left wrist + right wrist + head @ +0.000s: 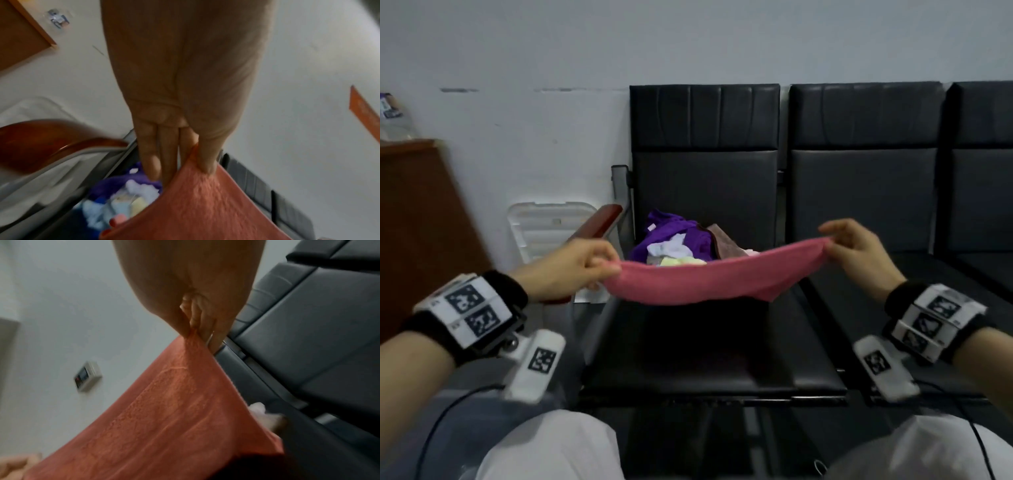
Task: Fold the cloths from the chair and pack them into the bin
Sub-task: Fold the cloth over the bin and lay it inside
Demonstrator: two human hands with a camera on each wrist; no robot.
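A pink cloth (pixel 705 277) hangs stretched between my two hands above the black chair seat (pixel 709 342). My left hand (pixel 585 263) pinches its left corner, and my right hand (pixel 849 245) pinches its right corner. In the left wrist view the fingers (pixel 170 155) and thumb clamp the pink cloth (pixel 205 203). The right wrist view shows the pink cloth (pixel 174 410) gathered at my right fingertips (pixel 197 324). Behind the cloth, a pile of cloths (pixel 674 240) in purple, white, yellow and brown lies at the back of the seat.
A white plastic bin (pixel 548 229) stands on the floor left of the chair, beyond its red-brown armrest (pixel 599 219). More black chairs (pixel 866 192) continue to the right. A brown wooden cabinet (pixel 417 233) stands at far left. My knees (pixel 558 445) are at the bottom.
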